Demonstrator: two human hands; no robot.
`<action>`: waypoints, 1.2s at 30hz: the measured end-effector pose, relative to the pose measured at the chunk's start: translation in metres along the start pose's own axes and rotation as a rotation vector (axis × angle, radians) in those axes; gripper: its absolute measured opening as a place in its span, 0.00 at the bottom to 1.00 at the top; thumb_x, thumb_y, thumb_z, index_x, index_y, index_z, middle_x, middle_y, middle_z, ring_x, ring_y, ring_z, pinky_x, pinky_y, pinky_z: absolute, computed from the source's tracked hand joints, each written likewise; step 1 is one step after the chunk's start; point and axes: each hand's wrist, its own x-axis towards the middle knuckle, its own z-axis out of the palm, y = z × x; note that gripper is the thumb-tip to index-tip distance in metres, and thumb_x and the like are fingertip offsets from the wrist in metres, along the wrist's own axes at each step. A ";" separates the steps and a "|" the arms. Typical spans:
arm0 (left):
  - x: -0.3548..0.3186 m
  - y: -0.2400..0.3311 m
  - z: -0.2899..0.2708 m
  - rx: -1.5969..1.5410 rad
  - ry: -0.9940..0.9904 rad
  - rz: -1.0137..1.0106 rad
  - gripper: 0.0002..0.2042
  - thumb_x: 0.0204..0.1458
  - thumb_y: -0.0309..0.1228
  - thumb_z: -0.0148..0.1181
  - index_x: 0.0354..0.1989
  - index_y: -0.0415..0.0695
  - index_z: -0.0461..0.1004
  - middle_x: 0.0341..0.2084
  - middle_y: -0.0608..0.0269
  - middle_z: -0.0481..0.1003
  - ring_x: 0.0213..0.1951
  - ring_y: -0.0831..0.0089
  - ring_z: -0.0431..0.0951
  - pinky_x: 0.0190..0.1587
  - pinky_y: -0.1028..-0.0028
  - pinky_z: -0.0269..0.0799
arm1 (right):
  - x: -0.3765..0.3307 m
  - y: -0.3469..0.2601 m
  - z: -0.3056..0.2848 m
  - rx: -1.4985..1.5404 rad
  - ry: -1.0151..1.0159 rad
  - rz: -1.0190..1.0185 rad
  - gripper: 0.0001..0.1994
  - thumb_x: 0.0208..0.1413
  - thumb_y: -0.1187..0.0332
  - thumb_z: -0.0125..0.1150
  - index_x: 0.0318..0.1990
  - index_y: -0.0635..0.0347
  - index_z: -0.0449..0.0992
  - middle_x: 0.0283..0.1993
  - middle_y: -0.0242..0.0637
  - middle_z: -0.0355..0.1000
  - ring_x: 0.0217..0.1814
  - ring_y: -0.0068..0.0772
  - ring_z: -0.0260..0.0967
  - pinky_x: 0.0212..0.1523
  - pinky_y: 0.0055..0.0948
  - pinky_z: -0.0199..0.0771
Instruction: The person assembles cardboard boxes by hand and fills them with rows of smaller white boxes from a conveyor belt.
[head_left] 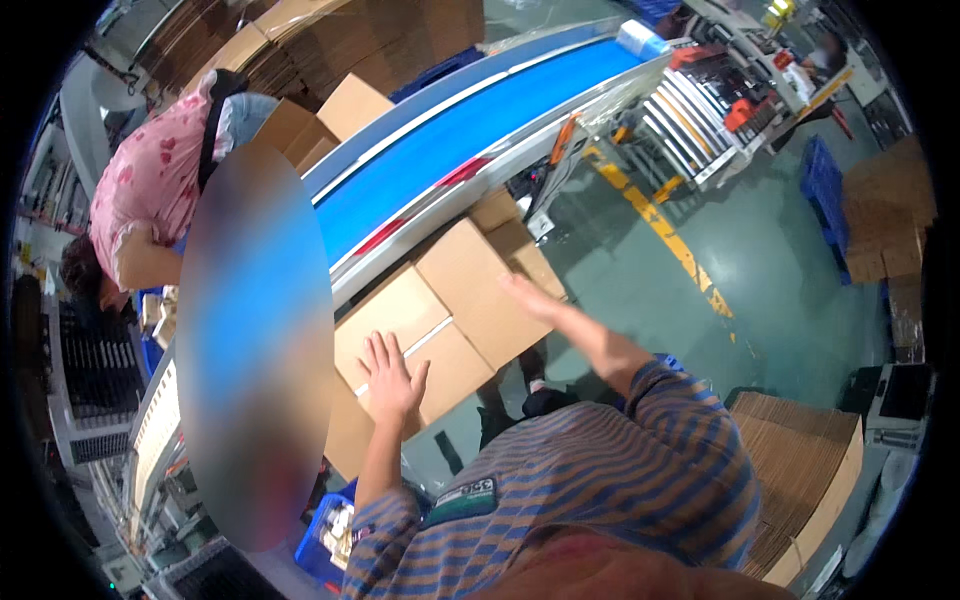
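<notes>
"Cardboard everywhere over here lol. Main one's the big tan carton (452, 368), sitting just beside the blue conveyor belt (480, 118), right in front of the person in the striped shirt (600, 470). Any labels on it?"

"None I can make out, just a thin white strip (428, 337) across the top. Only lettering near me is on a dark green badge (463, 502) on that shirt."

"And the hands?"

"Left hand (392, 390) is spread wide, palm down on the carton. Right hand (528, 298) has its fingers stretched out at the right-hand edge, gripping nothing as far as I see. Can't tell if it's pressing."

"Floor (635, 310) is green, btw, with a scuffed yellow line (690, 260). Flattened boxes (785, 470) stacked behind the person's right side."

"Yep, plus a co-worker (150, 190) in pink bending over past the belt. Big blurry oval (255, 380) blots out a chunk on the left, carton's left end included. Blue crate (315, 530) down low is partly hidden by the left sleeve, contents too small to name."
</notes>
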 end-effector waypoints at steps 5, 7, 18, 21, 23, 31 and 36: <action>0.000 -0.028 0.000 -0.125 0.050 0.042 0.39 0.49 0.52 0.52 0.64 0.38 0.52 0.65 0.43 0.48 0.67 0.48 0.43 0.65 0.47 0.34 | -0.003 -0.040 0.120 -0.355 -0.010 -0.710 0.34 0.58 0.45 0.45 0.63 0.64 0.58 0.66 0.50 0.54 0.71 0.46 0.45 0.69 0.40 0.42; -0.019 -0.055 0.001 -0.029 0.031 0.067 0.38 0.47 0.51 0.56 0.62 0.38 0.55 0.64 0.44 0.52 0.66 0.48 0.47 0.64 0.48 0.41 | 0.007 -0.048 0.159 -0.591 0.021 -0.884 0.35 0.56 0.45 0.48 0.63 0.63 0.58 0.65 0.50 0.55 0.70 0.45 0.45 0.69 0.42 0.40; -0.147 -0.143 0.001 -1.370 0.390 -0.609 0.19 0.52 0.35 0.61 0.47 0.34 0.73 0.30 0.66 0.77 0.33 0.76 0.75 0.38 0.74 0.70 | 0.056 -0.084 0.173 -0.866 0.315 -0.730 0.28 0.41 0.40 0.57 0.33 0.60 0.74 0.37 0.43 0.69 0.46 0.43 0.64 0.52 0.43 0.56; -0.080 -0.098 -0.064 -0.476 0.280 -0.443 0.14 0.51 0.39 0.60 0.40 0.43 0.77 0.25 0.57 0.78 0.28 0.63 0.78 0.35 0.65 0.72 | -0.001 -0.056 0.127 -0.746 0.377 -0.433 0.28 0.42 0.40 0.58 0.37 0.59 0.75 0.38 0.44 0.71 0.49 0.45 0.65 0.49 0.43 0.62; -0.013 -0.060 -0.098 -0.061 0.126 -0.297 0.11 0.50 0.43 0.58 0.34 0.50 0.78 0.26 0.51 0.76 0.30 0.54 0.77 0.33 0.59 0.71 | -0.028 -0.014 0.102 -0.665 0.444 -0.261 0.31 0.51 0.46 0.55 0.54 0.63 0.65 0.45 0.48 0.69 0.49 0.48 0.66 0.51 0.42 0.65; 0.028 0.027 -0.011 -0.191 0.152 0.563 0.25 0.50 0.43 0.55 0.53 0.39 0.66 0.56 0.48 0.65 0.58 0.55 0.64 0.59 0.59 0.56 | -0.006 0.008 0.119 -0.265 0.759 -0.185 0.38 0.54 0.51 0.54 0.64 0.67 0.49 0.61 0.58 0.56 0.62 0.57 0.54 0.60 0.46 0.56; 0.048 -0.040 -0.037 -0.602 0.191 -0.182 0.28 0.55 0.46 0.49 0.56 0.35 0.63 0.55 0.44 0.64 0.58 0.53 0.63 0.59 0.64 0.58 | 0.009 -0.017 0.121 -0.535 0.786 -0.079 0.39 0.53 0.50 0.54 0.63 0.71 0.50 0.57 0.61 0.59 0.58 0.57 0.59 0.56 0.47 0.61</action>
